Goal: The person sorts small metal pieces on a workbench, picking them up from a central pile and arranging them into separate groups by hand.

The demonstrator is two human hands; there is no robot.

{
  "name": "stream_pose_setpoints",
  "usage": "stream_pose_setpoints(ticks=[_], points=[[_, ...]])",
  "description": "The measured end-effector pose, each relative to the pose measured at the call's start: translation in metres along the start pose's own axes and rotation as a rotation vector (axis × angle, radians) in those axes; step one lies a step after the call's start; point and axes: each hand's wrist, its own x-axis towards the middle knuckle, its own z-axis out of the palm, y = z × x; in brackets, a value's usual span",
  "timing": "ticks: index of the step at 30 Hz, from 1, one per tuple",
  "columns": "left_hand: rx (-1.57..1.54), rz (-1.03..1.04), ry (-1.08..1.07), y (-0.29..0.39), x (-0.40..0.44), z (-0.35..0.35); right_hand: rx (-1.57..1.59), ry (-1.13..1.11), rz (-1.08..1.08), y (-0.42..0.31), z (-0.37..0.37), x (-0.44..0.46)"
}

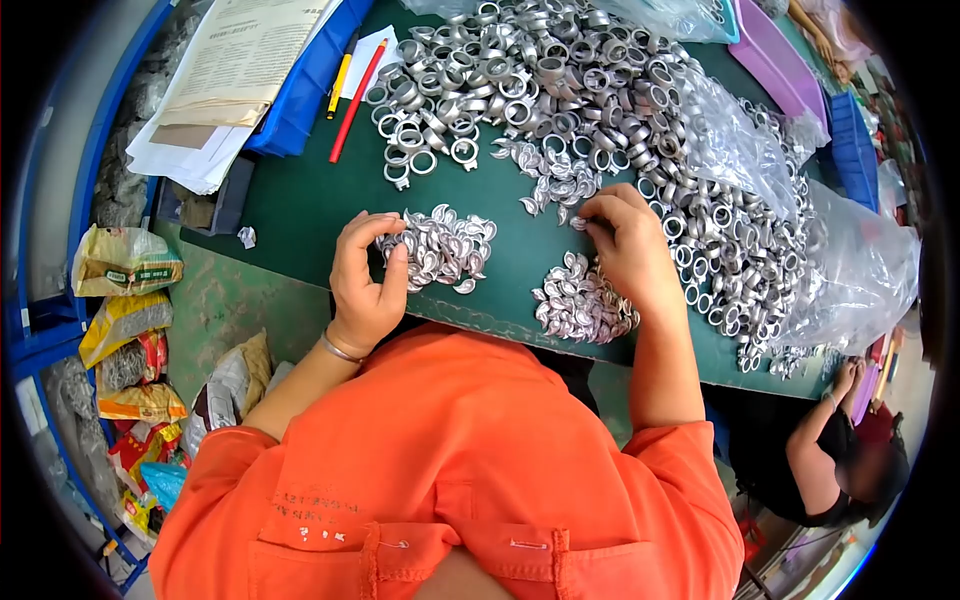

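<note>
My left hand (pixel 368 275) rests at the left side of a pile of small silver leaf-shaped metal pieces (pixel 445 250), its thumb and fingers apart and curved against the pile's edge. Between the thumb and fingertips of my right hand (pixel 630 245) is a small leaf-shaped metal piece (pixel 578 223), partly hidden. Just beyond those fingertips lies a loose group of similar pieces (pixel 560 178). Below my right hand, near the table's front edge, sits another pile of such pieces (pixel 580 305), partly covered by the wrist.
A large heap of metal rings (pixel 550 70) covers the back and right of the green table (pixel 300 215). Clear plastic bags (pixel 850 270) lie at right. A red pencil (pixel 358 100), yellow pen (pixel 343 75) and blue tray (pixel 290 120) are at back left. Another person (pixel 815 450) sits at right.
</note>
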Motion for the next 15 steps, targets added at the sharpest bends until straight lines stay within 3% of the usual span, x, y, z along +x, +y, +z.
stream_pose_setpoints(ticks=[3, 10, 13, 15], points=[[0.003, 0.011, -0.007, 0.001, 0.001, 0.001, 0.074, 0.001, 0.035, 0.003, -0.005, -0.001], [0.004, 0.007, -0.008, 0.0, 0.001, 0.0, -0.133, 0.034, 0.1, -0.015, 0.009, -0.003], [0.019, 0.023, -0.005, -0.001, 0.0, 0.0, -0.176, 0.089, -0.08, -0.014, 0.011, 0.002], [0.032, 0.029, 0.003, -0.001, 0.0, 0.001, 0.111, -0.002, 0.003, -0.022, 0.01, 0.006]])
